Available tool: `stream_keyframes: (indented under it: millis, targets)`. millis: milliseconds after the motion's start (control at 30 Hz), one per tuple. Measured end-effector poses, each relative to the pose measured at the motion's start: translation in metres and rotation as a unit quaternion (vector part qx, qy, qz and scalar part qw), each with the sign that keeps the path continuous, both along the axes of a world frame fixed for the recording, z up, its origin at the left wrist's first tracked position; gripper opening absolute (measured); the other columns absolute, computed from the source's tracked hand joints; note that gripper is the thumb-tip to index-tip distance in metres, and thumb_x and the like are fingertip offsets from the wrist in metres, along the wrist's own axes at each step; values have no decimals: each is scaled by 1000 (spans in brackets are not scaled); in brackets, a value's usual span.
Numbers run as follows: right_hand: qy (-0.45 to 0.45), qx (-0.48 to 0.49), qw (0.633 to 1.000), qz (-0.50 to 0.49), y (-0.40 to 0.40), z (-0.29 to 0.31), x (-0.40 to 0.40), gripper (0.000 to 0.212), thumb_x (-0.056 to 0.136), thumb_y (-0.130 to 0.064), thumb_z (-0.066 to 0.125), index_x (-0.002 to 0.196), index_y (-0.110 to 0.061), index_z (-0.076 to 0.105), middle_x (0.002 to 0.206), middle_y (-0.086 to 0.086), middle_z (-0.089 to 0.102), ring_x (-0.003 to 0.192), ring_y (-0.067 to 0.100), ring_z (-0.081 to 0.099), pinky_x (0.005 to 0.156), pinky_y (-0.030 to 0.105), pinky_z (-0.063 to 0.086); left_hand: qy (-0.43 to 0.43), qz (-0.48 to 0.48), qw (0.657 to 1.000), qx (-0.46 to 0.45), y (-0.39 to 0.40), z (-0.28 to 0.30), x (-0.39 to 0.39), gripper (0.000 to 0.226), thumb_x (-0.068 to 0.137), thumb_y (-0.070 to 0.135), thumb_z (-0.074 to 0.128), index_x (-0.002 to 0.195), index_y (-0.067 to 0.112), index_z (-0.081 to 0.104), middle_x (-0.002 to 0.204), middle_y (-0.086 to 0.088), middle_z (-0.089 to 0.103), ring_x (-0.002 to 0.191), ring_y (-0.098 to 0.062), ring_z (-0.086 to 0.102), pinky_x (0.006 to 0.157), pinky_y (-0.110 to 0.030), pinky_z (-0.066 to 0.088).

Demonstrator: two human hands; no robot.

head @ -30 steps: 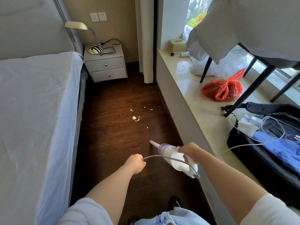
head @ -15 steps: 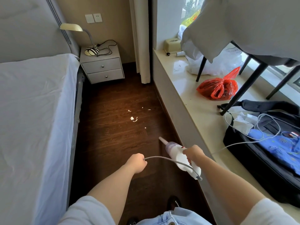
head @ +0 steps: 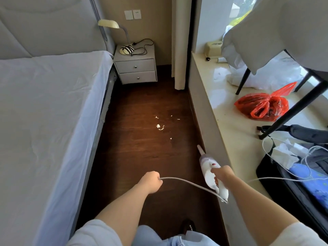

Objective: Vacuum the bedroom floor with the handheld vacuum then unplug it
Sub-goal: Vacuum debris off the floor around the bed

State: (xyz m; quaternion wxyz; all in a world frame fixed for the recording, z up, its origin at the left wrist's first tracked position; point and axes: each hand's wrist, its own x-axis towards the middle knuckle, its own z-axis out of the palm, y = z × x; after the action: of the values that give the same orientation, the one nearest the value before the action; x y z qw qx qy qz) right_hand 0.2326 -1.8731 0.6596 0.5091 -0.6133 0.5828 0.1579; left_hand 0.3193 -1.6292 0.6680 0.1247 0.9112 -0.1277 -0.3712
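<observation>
My right hand (head: pixel 222 174) grips the handle of a white handheld vacuum (head: pixel 207 166), whose narrow nozzle points forward over the dark wooden floor (head: pixel 134 157), close to the window ledge's wall. My left hand (head: pixel 150 181) holds the vacuum's white cord (head: pixel 188 183) in a fist; the cord arcs from that fist to the vacuum's rear end. Another stretch of cord (head: pixel 276 178) runs right onto the ledge. Several small white scraps (head: pixel 159 126) lie on the floor ahead of the nozzle.
A bed (head: pixel 49 121) with a white sheet fills the left side. A white nightstand (head: pixel 135 68) with a lamp stands at the far end. On the stone ledge (head: pixel 221 107) are a red plastic bag (head: pixel 262 107), black chair legs and an open dark suitcase (head: pixel 287 178).
The vacuum and my right hand have moved to the right, toward the ledge wall. My left hand still holds the cord. The view has shifted a little to the left.
</observation>
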Motion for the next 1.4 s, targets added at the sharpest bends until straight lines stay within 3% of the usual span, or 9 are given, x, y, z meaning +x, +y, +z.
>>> stream_keyframes:
  millis: [333, 467, 533, 700, 867, 1067, 1233, 1333, 1400]
  targets:
    - [8, 21, 996, 82, 14, 9, 39, 43, 92, -23, 59, 123, 5, 49, 78, 9, 57, 69, 22, 55, 67, 32, 44, 11, 44, 999, 6, 17, -9, 5, 22, 97, 26, 47, 108, 13, 61, 105, -5, 63, 92, -17, 60, 80, -26, 47]
    - [25, 18, 992, 122, 35, 23, 69, 48, 97, -24, 53, 133, 6, 45, 122, 14, 61, 113, 31, 59, 84, 34, 43, 6, 56, 998, -5, 28, -12, 20, 23, 97, 25, 47, 111, 13, 60, 109, -4, 63, 96, -16, 61, 81, -23, 47]
    - [32, 18, 989, 140, 50, 31, 87, 44, 98, -25, 52, 131, 4, 48, 126, 14, 59, 120, 31, 55, 87, 34, 43, 4, 61, 998, -15, 39, -13, 33, 22, 97, 25, 47, 111, 13, 60, 110, -4, 63, 96, -15, 62, 80, -21, 47]
    - [28, 3, 976, 216, 95, 35, 127, 37, 93, -22, 60, 119, 4, 57, 90, 11, 58, 90, 27, 55, 73, 31, 43, -9, 84, 996, -22, 79, -8, 65, 23, 98, 25, 46, 112, 13, 59, 112, -5, 62, 100, -16, 62, 86, -22, 49]
    - [32, -23, 957, 288, 166, 36, 174, 40, 94, -25, 59, 123, 3, 55, 118, 15, 63, 109, 30, 60, 78, 32, 45, -22, 118, 993, -16, 140, -2, 100, 25, 98, 25, 46, 115, 11, 59, 114, -6, 62, 104, -18, 61, 90, -25, 49]
    - [41, -12, 937, 348, 245, 25, 221, 44, 97, -27, 53, 129, 3, 51, 122, 12, 61, 115, 29, 57, 78, 31, 43, -10, 151, 988, 1, 214, 1, 131, 26, 97, 24, 45, 108, 5, 60, 112, -11, 62, 103, -24, 60, 83, -27, 46]
    - [44, -8, 922, 384, 289, 16, 244, 42, 98, -30, 50, 127, 1, 54, 96, 3, 61, 84, 17, 55, 72, 26, 43, 4, 176, 984, 10, 260, -3, 143, 26, 98, 25, 44, 106, 5, 58, 110, -11, 61, 100, -23, 59, 75, -24, 40]
    - [44, -40, 920, 388, 296, 12, 249, 36, 96, -26, 54, 120, -1, 58, 74, 0, 59, 62, 13, 56, 52, 22, 44, 10, 183, 983, 9, 269, -4, 147, 25, 98, 25, 44, 103, 6, 58, 108, -11, 62, 100, -24, 60, 74, -24, 39]
    - [44, -54, 922, 381, 294, 12, 253, 34, 95, -25, 55, 119, -1, 59, 73, 2, 59, 63, 14, 58, 56, 23, 48, 8, 182, 983, 8, 269, -4, 152, 25, 98, 25, 43, 103, 5, 59, 108, -12, 62, 100, -25, 60, 73, -24, 40]
